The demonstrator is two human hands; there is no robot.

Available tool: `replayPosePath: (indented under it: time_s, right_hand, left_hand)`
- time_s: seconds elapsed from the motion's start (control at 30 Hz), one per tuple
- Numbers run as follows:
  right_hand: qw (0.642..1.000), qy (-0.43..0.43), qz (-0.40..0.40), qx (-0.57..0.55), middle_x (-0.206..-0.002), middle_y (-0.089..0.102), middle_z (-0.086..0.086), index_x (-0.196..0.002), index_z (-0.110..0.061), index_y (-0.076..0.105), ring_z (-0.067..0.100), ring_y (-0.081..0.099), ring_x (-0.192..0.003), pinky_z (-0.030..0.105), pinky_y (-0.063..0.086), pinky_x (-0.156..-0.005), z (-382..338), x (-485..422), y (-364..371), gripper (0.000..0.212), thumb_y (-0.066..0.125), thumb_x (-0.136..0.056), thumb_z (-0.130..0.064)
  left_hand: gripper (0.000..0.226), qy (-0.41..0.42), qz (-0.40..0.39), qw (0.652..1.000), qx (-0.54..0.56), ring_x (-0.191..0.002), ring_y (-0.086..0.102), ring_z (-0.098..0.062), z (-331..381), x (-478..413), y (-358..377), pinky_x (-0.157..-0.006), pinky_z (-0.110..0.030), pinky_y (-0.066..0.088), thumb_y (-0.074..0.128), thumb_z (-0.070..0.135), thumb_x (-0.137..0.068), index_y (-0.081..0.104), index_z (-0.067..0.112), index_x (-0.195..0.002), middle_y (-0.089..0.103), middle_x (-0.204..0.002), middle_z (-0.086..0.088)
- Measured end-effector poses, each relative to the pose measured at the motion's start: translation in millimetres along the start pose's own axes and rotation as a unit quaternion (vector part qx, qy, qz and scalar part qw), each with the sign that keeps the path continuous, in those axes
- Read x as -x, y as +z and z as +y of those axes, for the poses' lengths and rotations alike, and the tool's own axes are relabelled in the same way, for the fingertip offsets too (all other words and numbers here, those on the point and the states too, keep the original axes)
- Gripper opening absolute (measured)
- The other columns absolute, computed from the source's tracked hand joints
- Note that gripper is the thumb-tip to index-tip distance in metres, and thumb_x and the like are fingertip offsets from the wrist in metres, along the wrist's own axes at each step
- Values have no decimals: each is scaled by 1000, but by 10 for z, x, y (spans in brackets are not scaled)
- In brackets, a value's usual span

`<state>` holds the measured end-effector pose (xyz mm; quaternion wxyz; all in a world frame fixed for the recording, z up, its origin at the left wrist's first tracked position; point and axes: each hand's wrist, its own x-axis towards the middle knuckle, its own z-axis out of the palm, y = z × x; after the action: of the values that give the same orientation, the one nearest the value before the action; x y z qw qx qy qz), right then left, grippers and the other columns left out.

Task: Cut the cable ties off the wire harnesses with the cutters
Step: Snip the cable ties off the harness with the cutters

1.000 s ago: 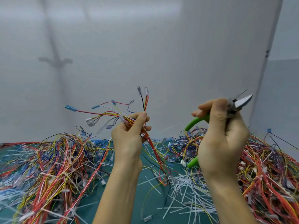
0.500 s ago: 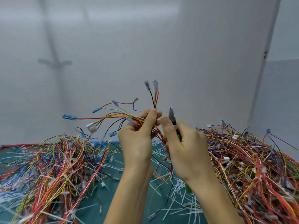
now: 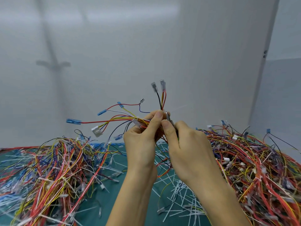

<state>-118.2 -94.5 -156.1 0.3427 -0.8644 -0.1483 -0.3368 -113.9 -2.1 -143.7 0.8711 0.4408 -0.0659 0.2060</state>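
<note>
My left hand (image 3: 143,141) grips a wire harness (image 3: 120,119) of red, yellow, black and white wires, held up above the table. Blue terminals and a white connector (image 3: 97,131) fan out to the left, and two clear-sleeved terminals (image 3: 158,86) stand upward. My right hand (image 3: 187,144) is wrapped round the cutters (image 3: 169,119); only their metal jaws show, right against the bundle beside my left thumb. The green handles are almost wholly hidden in my palm. Whether a cable tie sits between the jaws cannot be seen.
A large heap of tied harnesses (image 3: 254,168) fills the right side of the green mat (image 3: 117,190). Another tangled heap (image 3: 48,168) covers the left. Cut white cable-tie pieces (image 3: 177,193) litter the mat below my hands. A grey wall stands close behind.
My right hand swung the cutters in from the right, turning the jaws to the bundle, and now they touch it. My left hand raised the harness slightly and shifted right.
</note>
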Motion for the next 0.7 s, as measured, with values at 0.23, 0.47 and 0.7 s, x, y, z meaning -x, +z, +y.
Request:
replayPosePath:
  time_s: [0.23,0.47,0.7]
  right_hand:
    - [1000,7,-5,7,-61,47,-6,-73,-23,42,13,43,-57,31,27,-50,-18,-1,-28,58,12,-85,-72]
    - [1000,7,19,3,-58,46,-5,-70,-23,42,21,44,-58,39,25,-54,-35,7,-10,56,19,-90,-69]
    - [1000,8,26,8,-51,37,-3,-63,-22,37,19,37,-52,37,22,-50,-35,-6,8,57,19,-89,-69]
  left_hand:
    - [16,-17,5,1000,11,-70,70,-12,-30,5,13,-65,-20,57,65,4,-86,78,11,-78,76,-85,-9]
    - [24,3,-14,1000,-13,-72,70,-12,-18,13,12,-63,-18,55,64,5,-87,80,16,-71,77,-85,-8]
    - [23,8,-16,1000,-21,-72,70,-11,-25,-1,-1,-62,-18,55,65,4,-87,79,13,-72,77,-84,-8]
